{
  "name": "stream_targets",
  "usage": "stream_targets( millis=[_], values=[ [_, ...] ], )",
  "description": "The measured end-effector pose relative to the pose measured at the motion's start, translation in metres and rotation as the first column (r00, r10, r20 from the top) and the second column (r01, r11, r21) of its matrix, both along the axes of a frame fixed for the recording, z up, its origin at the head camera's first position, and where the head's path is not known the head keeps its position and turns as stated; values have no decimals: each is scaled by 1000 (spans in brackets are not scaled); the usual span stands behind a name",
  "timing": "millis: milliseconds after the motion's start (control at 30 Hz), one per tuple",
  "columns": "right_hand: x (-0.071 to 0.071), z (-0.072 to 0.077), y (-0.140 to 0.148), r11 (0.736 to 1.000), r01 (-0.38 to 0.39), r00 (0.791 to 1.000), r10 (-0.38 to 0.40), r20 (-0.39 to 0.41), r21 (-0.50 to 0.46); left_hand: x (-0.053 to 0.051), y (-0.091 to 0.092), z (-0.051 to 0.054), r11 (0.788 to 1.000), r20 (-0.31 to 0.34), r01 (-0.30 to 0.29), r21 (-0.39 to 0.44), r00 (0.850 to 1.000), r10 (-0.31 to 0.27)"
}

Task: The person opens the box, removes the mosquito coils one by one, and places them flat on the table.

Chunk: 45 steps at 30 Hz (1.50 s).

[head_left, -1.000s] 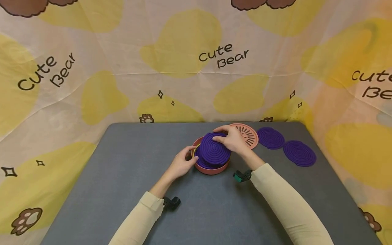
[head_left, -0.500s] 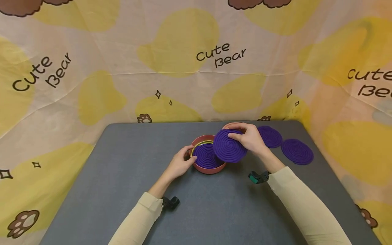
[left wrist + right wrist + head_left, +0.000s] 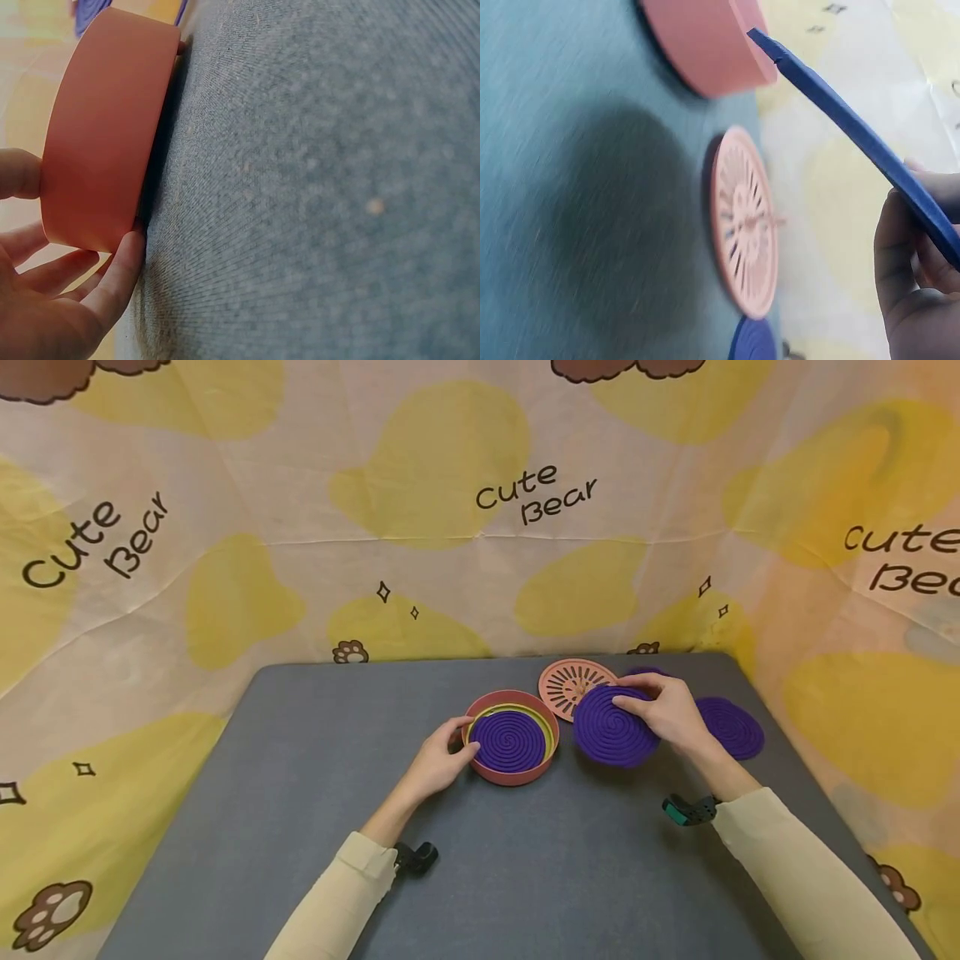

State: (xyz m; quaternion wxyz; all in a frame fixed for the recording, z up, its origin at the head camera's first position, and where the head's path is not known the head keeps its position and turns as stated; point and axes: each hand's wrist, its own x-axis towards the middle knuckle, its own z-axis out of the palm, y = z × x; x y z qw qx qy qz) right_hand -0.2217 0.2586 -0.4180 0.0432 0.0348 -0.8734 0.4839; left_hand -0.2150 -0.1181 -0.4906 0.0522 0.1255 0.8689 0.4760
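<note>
My right hand (image 3: 667, 710) pinches a purple spiral coaster (image 3: 615, 728) by its edge, thumb on top, and holds it above the table. The right wrist view shows this coaster (image 3: 855, 127) edge-on and tilted. My left hand (image 3: 437, 762) holds the left side of a round pink box (image 3: 512, 779), its thumb and fingers against the wall (image 3: 109, 127) in the left wrist view. Inside the box lies another purple spiral coaster (image 3: 508, 741), with a yellow ring-shaped edge (image 3: 551, 735) showing around it.
A round pink slotted lid (image 3: 564, 681) with a small knob lies behind the held coaster. Further right, a purple coaster (image 3: 731, 727) lies on the grey table (image 3: 337, 760); another (image 3: 647, 672) is mostly hidden by my right hand. A printed cloth (image 3: 435, 468) hangs behind.
My right hand has lifted the coaster out from over the pink box and carried it right, past the lid's front. The coaster beneath is now uncovered. My left hand stays at the box.
</note>
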Motion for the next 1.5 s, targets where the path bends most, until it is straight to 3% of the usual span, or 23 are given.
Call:
stream_targets(
  millis=[300,833,1067,1500],
  values=[
    [6,-17,35,998,55,998,-54,22,-11,-1,0,1,1000,-9,-3,12,1000,3],
    [10,-58,77,984,109,993,-115,38,143,0,-1,-1,1000,-12,17,22,1000,-17],
    [6,-66,85,935,63,998,-70,8,348,0,-1,-1,1000,-10,7,16,1000,-7],
    [1,-68,84,877,7,999,16,-44,480,-1,-1,0,1000,-16,16,15,1000,-15]
  ],
)
